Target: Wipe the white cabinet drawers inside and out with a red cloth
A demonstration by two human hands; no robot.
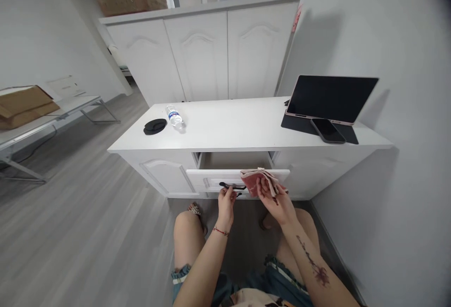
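One folded pink cloth (251,181) is gripped in the right hand (276,199), before the right part of one open drawer (199,180); it should handle soft and light, best pinched along its folds. The left hand (226,207) grips the drawer's black handle (223,185). Beyond, the tabletop (229,124) carries one water bottle (174,117), one smartphone (327,131) and one upright screen (331,98).

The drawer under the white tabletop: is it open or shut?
Open: the drawer stands pulled out, its inside visible behind the front panel, with the left hand at its black handle.
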